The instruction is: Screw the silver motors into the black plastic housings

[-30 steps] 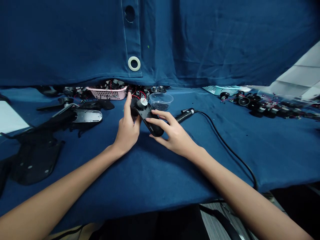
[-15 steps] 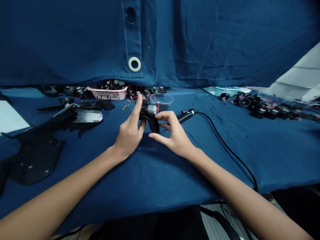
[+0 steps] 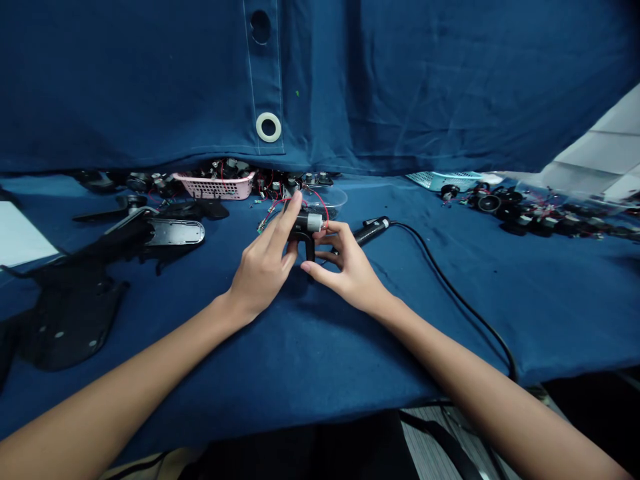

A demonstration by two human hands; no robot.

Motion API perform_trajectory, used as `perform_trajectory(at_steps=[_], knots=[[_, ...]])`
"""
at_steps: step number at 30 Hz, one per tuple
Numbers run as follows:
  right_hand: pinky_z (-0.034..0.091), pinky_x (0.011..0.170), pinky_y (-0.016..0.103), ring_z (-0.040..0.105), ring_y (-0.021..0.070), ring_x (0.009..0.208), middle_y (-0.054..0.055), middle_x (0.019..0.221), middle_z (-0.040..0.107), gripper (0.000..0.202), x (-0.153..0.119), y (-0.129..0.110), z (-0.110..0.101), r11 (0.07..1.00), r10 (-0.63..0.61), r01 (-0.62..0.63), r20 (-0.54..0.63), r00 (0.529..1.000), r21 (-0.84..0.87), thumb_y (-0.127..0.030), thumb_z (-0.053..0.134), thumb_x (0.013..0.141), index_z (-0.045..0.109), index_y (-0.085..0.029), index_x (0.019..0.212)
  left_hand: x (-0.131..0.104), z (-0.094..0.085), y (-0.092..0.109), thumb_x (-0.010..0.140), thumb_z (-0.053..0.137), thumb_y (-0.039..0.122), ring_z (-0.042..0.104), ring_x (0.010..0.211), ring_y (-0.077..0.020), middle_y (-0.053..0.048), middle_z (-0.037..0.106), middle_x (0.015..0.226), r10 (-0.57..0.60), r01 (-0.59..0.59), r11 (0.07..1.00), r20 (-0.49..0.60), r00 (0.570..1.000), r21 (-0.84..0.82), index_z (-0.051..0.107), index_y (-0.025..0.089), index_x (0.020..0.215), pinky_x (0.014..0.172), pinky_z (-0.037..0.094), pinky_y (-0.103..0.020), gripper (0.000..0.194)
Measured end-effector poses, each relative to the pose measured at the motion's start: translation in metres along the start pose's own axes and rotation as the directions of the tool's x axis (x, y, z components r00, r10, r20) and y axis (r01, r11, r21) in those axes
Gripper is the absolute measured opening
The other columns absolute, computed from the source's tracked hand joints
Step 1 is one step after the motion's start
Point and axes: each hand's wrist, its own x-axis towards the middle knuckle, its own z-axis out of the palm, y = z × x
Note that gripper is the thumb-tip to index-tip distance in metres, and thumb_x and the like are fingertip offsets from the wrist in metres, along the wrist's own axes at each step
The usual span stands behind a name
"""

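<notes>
Over the middle of the table, a black motor unit (image 3: 306,241) with a silver motor can (image 3: 314,223) and red wires is between my two hands. My left hand (image 3: 264,263) grips it from the left, index finger stretched up along it and thumb below. From the right, my right hand (image 3: 347,267) curls around its end, the index finger at the motor can and the thumb by the curved black part. Just behind the right fingers lies a black pen-shaped tool (image 3: 371,231) with a cord. Fingers partly hide the unit's left side.
A pink basket (image 3: 216,187) of wired parts stands at the back, near a clear round tub (image 3: 330,199). Black shells (image 3: 75,307) and a silver-faced piece (image 3: 176,232) lie left. A teal basket (image 3: 445,180) and several motors (image 3: 530,212) are back right. A black cord (image 3: 460,303) crosses the right side.
The motor unit has turned and shifted slightly right, bringing more of the silver can into view. My left index finger has moved right with it; the right hand has barely moved.
</notes>
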Motion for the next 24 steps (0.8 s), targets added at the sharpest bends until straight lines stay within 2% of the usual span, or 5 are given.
perform_trajectory(at_steps=[8, 13, 20, 22, 24], knots=[[0.054, 0.083, 0.032, 0.061, 0.0148, 0.096, 0.005, 0.125, 0.05, 0.05, 0.008, -0.003, -0.004, 0.886, 0.285, -0.28, 0.043, 0.958, 0.37, -0.033, 0.075, 0.075, 0.051, -0.025, 0.119, 0.002, 0.002, -0.001, 0.094, 0.052, 0.025, 0.053, 0.13, -0.0226, -0.009, 0.044, 0.15, -0.163, 0.168, 0.984, 0.095, 0.982, -0.054, -0.002, 0.024, 0.156, 0.109, 0.044, -0.035, 0.082], [0.054, 0.08, 0.035, 0.063, 0.0178, 0.095, 0.002, 0.113, 0.059, 0.042, 0.029, -0.006, -0.027, 0.806, 0.348, -0.298, -0.002, 0.937, 0.512, -0.031, 0.076, 0.073, 0.057, -0.029, 0.11, -0.004, 0.007, 0.0, 0.095, 0.049, 0.026, 0.056, 0.126, -0.0233, -0.013, 0.049, 0.145, -0.196, 0.205, 0.978, 0.148, 0.969, -0.049, -0.001, 0.023, 0.155, 0.107, 0.046, -0.043, 0.078], [0.055, 0.078, 0.036, 0.064, 0.0174, 0.087, 0.001, 0.099, 0.064, 0.045, 0.099, 0.031, -0.1, 0.93, 0.329, -0.275, -0.223, 0.918, 0.242, -0.03, 0.077, 0.069, 0.055, -0.024, 0.107, -0.011, 0.016, -0.006, 0.094, 0.049, 0.021, 0.057, 0.122, -0.0232, -0.014, 0.058, 0.132, -0.2, 0.199, 0.98, 0.187, 0.962, 0.022, 0.029, 0.015, 0.146, 0.105, 0.047, -0.044, 0.056], [0.055, 0.073, 0.036, 0.064, 0.0192, 0.083, 0.004, 0.094, 0.064, 0.047, 0.121, 0.055, -0.121, 0.931, 0.341, -0.364, -0.344, 0.875, -0.003, -0.033, 0.076, 0.07, 0.054, -0.022, 0.109, -0.011, 0.019, -0.01, 0.094, 0.048, 0.02, 0.058, 0.119, -0.0229, -0.012, 0.06, 0.128, -0.219, 0.219, 0.975, 0.208, 0.953, 0.023, 0.034, 0.015, 0.141, 0.104, 0.047, -0.045, 0.05], [0.055, 0.072, 0.038, 0.065, 0.0221, 0.08, 0.007, 0.094, 0.066, 0.053, 0.141, 0.082, -0.139, 0.809, 0.352, -0.5, -0.428, 0.833, -0.308, -0.037, 0.074, 0.072, 0.052, -0.019, 0.117, -0.011, 0.021, -0.013, 0.094, 0.048, 0.019, 0.059, 0.118, -0.0221, -0.011, 0.061, 0.125, -0.247, 0.253, 0.968, 0.225, 0.943, 0.004, 0.038, 0.016, 0.138, 0.103, 0.048, -0.044, 0.045]])
